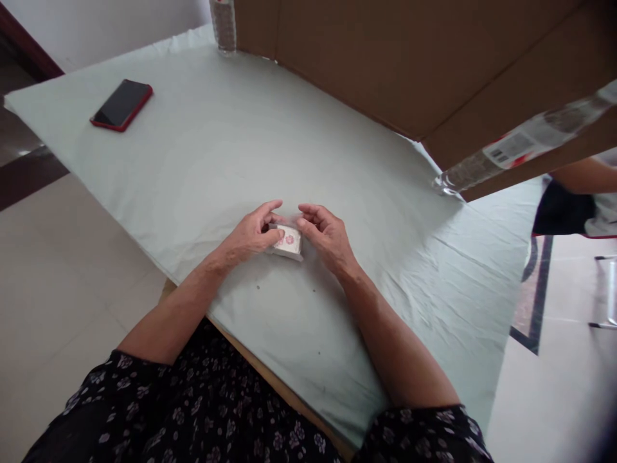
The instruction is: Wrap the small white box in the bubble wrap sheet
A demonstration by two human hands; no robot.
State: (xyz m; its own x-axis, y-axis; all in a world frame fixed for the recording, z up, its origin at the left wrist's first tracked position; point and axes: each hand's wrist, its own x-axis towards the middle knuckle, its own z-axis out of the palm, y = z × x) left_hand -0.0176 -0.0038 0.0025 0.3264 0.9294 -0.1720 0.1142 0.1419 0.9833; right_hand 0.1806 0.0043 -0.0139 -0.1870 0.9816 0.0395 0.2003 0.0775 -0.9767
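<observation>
A small white pack with red print is held low over the cloth, in front of me. My left hand grips it from the left, with the thumb flat on the printed face and the fingers behind. At the pack's upper right corner, my right hand has its thumb and curled fingers on the edge. A pale, thin flap or film shows between the two hands along the top of the pack. Its lower edge also sticks out as a whitish strip. What the pack contains is hidden.
A pale green cloth covers the table. A phone in a red case lies at the far left. A large cardboard box with clear tape stands at the back right. Another person's arm shows at the right edge.
</observation>
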